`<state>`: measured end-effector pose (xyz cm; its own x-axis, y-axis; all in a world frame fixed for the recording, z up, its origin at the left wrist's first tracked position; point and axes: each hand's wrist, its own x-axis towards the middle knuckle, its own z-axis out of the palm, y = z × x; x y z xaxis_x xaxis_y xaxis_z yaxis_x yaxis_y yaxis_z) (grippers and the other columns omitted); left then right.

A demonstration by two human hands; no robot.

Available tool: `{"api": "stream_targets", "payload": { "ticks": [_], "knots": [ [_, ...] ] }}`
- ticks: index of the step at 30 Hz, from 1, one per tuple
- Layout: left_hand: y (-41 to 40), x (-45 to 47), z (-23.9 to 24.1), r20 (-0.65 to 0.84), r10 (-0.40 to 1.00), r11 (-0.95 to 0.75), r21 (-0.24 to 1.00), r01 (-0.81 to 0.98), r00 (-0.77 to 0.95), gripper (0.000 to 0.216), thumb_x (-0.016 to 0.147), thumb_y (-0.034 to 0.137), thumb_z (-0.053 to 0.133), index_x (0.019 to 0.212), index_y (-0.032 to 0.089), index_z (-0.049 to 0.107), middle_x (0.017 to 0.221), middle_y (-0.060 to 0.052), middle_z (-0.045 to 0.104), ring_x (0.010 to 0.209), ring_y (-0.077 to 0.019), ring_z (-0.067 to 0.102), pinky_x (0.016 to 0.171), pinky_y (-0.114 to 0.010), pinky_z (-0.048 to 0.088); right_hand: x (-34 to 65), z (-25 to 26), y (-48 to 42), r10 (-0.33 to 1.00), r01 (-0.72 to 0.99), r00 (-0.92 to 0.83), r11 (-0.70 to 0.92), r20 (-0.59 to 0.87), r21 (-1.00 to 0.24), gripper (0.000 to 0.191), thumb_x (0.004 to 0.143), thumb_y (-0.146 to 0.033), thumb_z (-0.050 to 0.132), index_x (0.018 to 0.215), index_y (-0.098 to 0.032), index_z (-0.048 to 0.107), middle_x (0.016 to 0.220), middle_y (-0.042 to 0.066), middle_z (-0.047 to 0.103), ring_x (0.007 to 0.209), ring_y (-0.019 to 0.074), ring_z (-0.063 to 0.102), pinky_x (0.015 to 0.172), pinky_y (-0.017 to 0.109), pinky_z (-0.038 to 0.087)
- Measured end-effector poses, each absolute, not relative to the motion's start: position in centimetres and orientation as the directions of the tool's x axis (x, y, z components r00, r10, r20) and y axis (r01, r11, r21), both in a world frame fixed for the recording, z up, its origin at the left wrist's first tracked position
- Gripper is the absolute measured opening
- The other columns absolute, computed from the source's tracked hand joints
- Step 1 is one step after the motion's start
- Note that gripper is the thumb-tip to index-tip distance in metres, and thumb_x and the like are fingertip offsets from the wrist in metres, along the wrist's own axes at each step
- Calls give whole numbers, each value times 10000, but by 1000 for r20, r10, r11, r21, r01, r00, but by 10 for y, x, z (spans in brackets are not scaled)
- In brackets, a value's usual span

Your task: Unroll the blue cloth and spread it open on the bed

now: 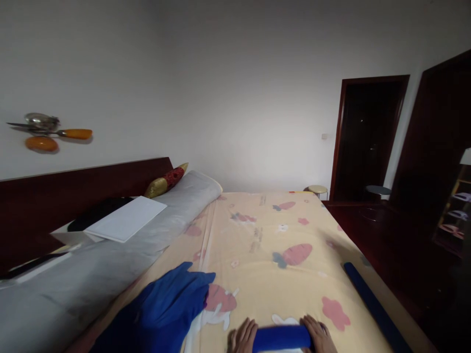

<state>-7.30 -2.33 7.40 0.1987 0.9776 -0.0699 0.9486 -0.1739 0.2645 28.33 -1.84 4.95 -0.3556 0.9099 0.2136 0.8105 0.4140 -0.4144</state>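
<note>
We grip 1 blue roll (282, 338) with both hands, left hand (243, 336) and right hand (319, 335), at the bed's (265, 230) near edge.

Both hands low at the bottom edge, close together: left hand (243, 336) with fingers curled and spread, right hand (319, 334) palm down, fingers bent. Wrists out of sight.

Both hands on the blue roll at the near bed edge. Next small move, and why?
Probably keep rolling it forward a little across the sheet. The left hand and right hand flank the blue roll, fingers over its ends, and loose blue cloth lies bunched to its left, unrolled.
</note>
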Motion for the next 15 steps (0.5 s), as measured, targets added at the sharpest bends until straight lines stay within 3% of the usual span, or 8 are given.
{"api": "stream_targets", "payload": {
  "ticks": [4,9,13,15],
  "knots": [
    [-18,-78,100,-139,946,-229,353,907,292,670,762,430,558,1396,412,342,1573,30,370,1487,-242,270,1231,-614,151,280,81,-23,923,777,-344,382,171,-500,642,767,-570,563,1321,-246,534,1377,117,581,1301,301,518,1077,457,447],
    [-19,-80,127,-78,970,-193,334,923,232,520,785,391,563,1299,367,494,1454,4,560,1419,-206,405,1241,-559,176,279,133,-36,952,766,-291,294,100,-572,503,821,-469,499,1272,-259,577,1319,87,645,1216,241,593,1056,386,442],
    [-24,-78,146,8,974,-219,320,922,228,456,767,405,591,1220,377,545,1356,16,626,1334,-210,488,1208,-534,238,287,175,-40,966,780,-256,227,33,-583,436,722,-318,546,1133,-228,660,1143,97,733,1059,274,664,966,411,471],
    [-27,-76,155,3,969,-236,326,915,249,439,750,392,600,1186,355,565,1311,6,638,1289,-212,516,1189,-505,271,293,199,-40,964,768,-266,224,19,-601,406,672,-242,537,1051,-225,684,1041,71,758,981,247,678,912,370,479]
  ]
}}
